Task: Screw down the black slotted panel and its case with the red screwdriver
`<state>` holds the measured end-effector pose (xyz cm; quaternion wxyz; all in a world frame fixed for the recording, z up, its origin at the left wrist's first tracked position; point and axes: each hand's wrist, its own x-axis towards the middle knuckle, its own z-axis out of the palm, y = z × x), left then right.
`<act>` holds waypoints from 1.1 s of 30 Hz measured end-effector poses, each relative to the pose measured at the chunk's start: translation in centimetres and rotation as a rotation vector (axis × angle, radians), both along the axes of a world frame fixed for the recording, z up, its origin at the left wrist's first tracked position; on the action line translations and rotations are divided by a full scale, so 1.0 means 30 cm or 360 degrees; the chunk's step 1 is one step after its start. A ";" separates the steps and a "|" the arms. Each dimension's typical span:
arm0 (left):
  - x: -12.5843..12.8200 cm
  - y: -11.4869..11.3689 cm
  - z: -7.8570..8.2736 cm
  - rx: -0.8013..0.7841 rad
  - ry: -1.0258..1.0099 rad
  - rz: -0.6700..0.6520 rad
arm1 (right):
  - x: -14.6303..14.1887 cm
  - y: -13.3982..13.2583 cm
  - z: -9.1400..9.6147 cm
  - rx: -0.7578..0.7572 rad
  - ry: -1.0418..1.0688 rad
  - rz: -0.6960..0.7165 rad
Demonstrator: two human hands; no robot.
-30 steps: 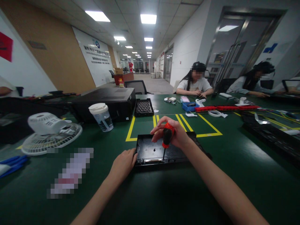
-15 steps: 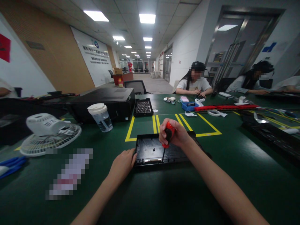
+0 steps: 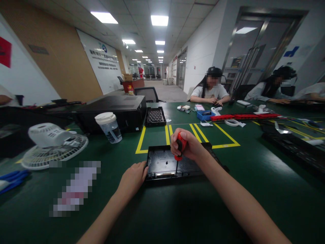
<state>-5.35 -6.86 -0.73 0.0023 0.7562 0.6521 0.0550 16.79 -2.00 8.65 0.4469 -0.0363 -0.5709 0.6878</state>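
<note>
A shallow black plastic casing with raised edges lies on the green table in front of me. My left hand grips its left edge, the thumb along the near corner. The red and black handle of a screwdriver is wrapped in the fingers of my right hand. Its thin shaft points down, nearly upright, with the tip at the casing's near inner edge, beside a pale strip. The right forearm covers the casing's right part.
On the left are a white fan, a lidded cup and a large black box. Further back are a black tray and a blue bin. Another black panel lies right. Co-workers sit across the table.
My right hand and the screwdriver handle have shifted slightly left, and the shaft stands a little more upright. The left hand and casing look unmoved.
</note>
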 end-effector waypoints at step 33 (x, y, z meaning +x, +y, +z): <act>0.014 -0.005 0.020 -0.0054 -0.0024 0.0039 | 0.003 -0.039 0.042 -0.0038 -0.0169 -0.0078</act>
